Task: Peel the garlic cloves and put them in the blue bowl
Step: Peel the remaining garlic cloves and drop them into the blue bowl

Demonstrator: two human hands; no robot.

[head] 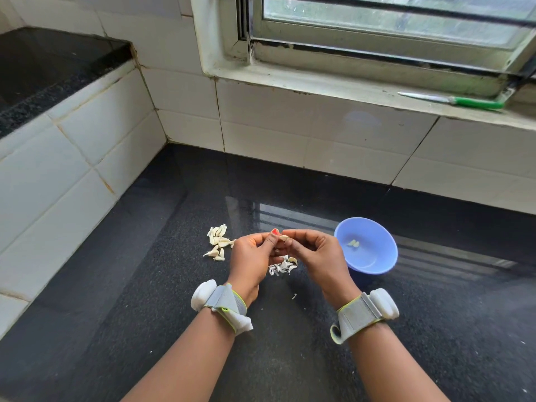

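Worktop [290, 358] of black speckled stone fills the lower part of the view and meets white tiled walls at the back and at the left. Above the back wall there is a window ledge [333, 91], and on it lies a knife [452, 100] with a green handle, well apart from everything else.

Both forearms come up from the bottom edge and bend toward each other, so the two hands meet above the worktop. Each wrist carries a grey strap with a white device. The left hand [252, 253] has its fingers curled, with the thumb raised; its nail is red. The right hand [314, 250] is also curled, palm toward the left one. Between the fingertips of the two hands a garlic clove [283, 237] is pinched, held in the air.

The blue bowl [374, 256] stands on the worktop just beside the right hand, and peeled cloves [353, 243] lie inside it. A heap of unpeeled cloves [218, 242] lies on the worktop near the left hand. Under the hands lies a small pile of white skins [282, 266].
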